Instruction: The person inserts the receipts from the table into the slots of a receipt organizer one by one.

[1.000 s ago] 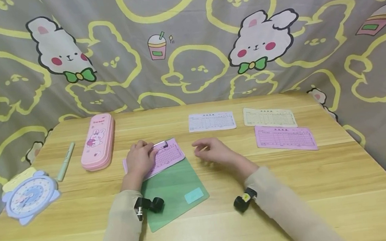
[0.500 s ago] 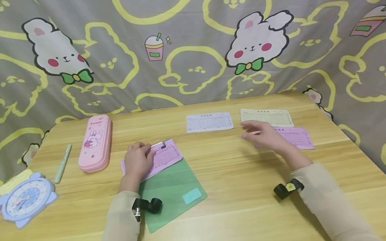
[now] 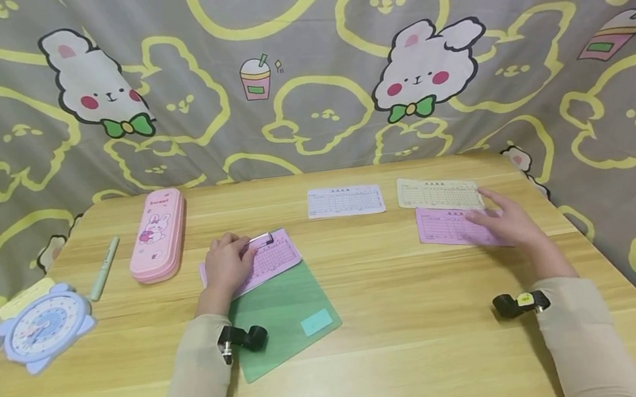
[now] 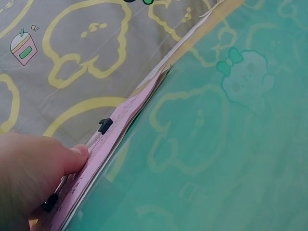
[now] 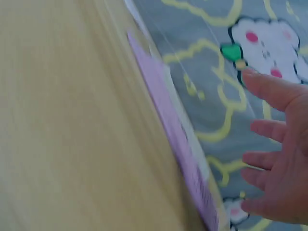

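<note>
One translucent green rectangular clipboard lies nearest; the left hand grips its shiny metal clip over purple printed paper. The right hand, fingers spread, holding nothing, hovers over a loose purple printed slip, pale-yellow slip beyond.

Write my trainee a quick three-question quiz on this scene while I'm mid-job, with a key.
1. True or false: the green pen lies between the clock and the pencil case.
2. What is the left hand holding?
3. Of the three loose printed slips, which lies nearest the person: A) white, B) purple, C) yellow?

Key: 1. True. 2. The clip over the purple sheet. 3. B.
</note>
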The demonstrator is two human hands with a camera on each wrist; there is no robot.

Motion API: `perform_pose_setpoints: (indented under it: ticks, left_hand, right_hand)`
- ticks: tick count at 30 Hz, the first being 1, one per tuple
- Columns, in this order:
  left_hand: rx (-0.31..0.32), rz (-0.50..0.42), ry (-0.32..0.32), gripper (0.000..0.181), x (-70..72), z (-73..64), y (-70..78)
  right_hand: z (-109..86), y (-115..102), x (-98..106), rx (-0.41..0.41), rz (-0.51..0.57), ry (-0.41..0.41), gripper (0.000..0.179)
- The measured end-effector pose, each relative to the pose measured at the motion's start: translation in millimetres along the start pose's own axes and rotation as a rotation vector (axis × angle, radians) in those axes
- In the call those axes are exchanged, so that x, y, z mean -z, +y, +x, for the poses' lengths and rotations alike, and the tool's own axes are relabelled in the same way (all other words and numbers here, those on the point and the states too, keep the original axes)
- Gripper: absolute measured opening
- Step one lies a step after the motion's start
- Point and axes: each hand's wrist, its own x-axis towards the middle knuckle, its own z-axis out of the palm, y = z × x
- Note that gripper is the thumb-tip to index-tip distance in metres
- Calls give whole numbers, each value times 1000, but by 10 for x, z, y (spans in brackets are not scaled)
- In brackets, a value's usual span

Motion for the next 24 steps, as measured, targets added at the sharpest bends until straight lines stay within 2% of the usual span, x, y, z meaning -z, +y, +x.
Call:
perform_pose_setpoints:
  ticks: [4,7,11,19,24]
  left_hand:
    - [0,-6,5,33,-11,0,-16]
    - [4,-7,2,33,-8,-2,-20]
    - [1,-8,-3,34,-5,-11,-14]
    - [-3,-12,5,32,-21,-15,-15]
    - [-13,-11,14,31,-3,-15,-8]
  right_hand:
    - [-36,209,51,-19,68,22,84]
    - [-59,348,63,-45,64,32,87]
    - [-93,479,66,-102,-37,24,88]
    - [-96,547,34,-107,-323,7,85]
    - [-77,561,1,-146,-354,8,86]
